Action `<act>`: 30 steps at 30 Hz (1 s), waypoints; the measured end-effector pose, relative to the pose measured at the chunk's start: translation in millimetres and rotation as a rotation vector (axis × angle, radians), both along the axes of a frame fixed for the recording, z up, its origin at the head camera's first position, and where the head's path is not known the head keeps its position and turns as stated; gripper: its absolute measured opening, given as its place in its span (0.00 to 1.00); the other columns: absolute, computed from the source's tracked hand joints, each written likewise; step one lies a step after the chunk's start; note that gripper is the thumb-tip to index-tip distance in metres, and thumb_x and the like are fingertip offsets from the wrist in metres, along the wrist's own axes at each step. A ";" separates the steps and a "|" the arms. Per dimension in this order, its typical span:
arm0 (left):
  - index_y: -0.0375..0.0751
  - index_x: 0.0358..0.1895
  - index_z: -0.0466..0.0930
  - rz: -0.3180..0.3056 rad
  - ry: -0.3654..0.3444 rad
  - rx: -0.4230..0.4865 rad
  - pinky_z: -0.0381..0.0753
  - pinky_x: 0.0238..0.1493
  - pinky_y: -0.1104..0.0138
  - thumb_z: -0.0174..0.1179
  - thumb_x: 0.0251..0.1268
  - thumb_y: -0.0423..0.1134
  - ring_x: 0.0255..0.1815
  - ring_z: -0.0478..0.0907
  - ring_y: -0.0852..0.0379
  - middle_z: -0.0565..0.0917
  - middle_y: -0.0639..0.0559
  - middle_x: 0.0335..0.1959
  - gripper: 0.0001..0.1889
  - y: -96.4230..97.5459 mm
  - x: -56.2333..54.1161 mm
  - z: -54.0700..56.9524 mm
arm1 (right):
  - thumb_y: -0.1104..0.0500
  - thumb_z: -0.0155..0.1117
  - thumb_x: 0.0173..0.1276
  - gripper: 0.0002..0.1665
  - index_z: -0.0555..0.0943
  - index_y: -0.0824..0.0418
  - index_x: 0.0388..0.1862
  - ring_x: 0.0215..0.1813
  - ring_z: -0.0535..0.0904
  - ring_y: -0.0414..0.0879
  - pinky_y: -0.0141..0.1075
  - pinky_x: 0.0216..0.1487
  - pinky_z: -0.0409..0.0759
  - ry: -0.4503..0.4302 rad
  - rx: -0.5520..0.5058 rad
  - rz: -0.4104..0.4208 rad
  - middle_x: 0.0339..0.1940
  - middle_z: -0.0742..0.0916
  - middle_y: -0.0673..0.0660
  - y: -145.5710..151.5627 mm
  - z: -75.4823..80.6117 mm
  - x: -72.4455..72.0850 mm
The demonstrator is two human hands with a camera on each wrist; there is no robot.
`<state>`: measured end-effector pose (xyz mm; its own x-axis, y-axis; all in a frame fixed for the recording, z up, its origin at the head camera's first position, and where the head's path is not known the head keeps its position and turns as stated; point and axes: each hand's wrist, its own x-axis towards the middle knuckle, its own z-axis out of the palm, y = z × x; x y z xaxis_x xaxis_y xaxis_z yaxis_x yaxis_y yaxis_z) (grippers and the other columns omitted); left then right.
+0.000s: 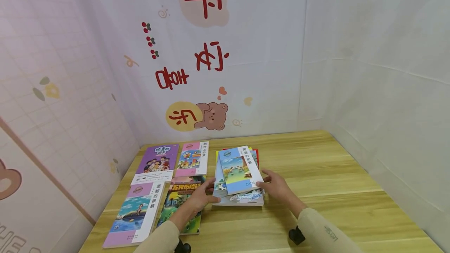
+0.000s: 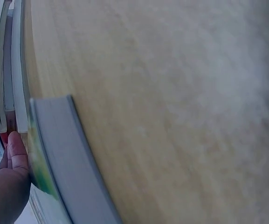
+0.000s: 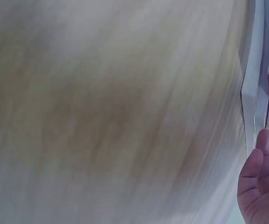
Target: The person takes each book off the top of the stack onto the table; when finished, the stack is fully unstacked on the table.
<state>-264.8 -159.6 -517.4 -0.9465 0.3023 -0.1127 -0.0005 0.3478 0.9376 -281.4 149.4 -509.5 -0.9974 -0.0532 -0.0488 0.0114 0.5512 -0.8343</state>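
A pile of books stands in the middle of the table, its layers out of line. On top, a light blue picture book lies slanted. Under it show another blue book, yellow and red cover edges, and a pale book at the bottom. At the pile's left side, my left hand has its fingers by the book edges. My right hand is at the right side, its thumb near the top book's lower corner. In the right wrist view its fingertips touch the page edges.
Left of the pile lie a purple book, a pink book, a green comic-style book and a lilac book. The wooden table meets printed cloth walls at the back and sides.
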 end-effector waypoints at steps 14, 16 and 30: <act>0.36 0.76 0.58 -0.009 -0.001 0.017 0.72 0.60 0.45 0.71 0.59 0.34 0.66 0.65 0.35 0.68 0.35 0.67 0.43 -1.2 -0.3 -1.8 | 0.52 0.70 0.67 0.40 0.69 0.71 0.70 0.50 0.81 0.54 0.46 0.46 0.80 0.031 -0.023 -0.027 0.52 0.85 0.66 2.7 -4.7 -6.0; 0.35 0.76 0.58 -0.017 0.006 0.019 0.72 0.59 0.45 0.71 0.59 0.34 0.66 0.65 0.35 0.68 0.35 0.67 0.43 -1.4 -0.5 -1.9 | 0.54 0.70 0.66 0.39 0.69 0.71 0.70 0.50 0.81 0.53 0.46 0.48 0.80 0.027 -0.033 -0.033 0.52 0.85 0.65 0.9 -4.5 -6.6; 0.36 0.76 0.58 -0.020 0.000 0.026 0.73 0.58 0.46 0.71 0.60 0.35 0.66 0.65 0.35 0.67 0.35 0.67 0.43 -3.2 -0.4 -1.6 | 0.70 0.64 0.66 0.34 0.67 0.76 0.69 0.48 0.82 0.53 0.47 0.48 0.83 -0.074 -0.361 -0.046 0.57 0.80 0.70 -5.2 12.2 -9.4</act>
<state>-265.2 -162.8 -519.0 -0.9402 0.3242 -0.1047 0.0060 0.3230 0.9464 -290.8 144.3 -497.3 -0.9936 -0.0356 -0.1071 0.0968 0.2195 -0.9708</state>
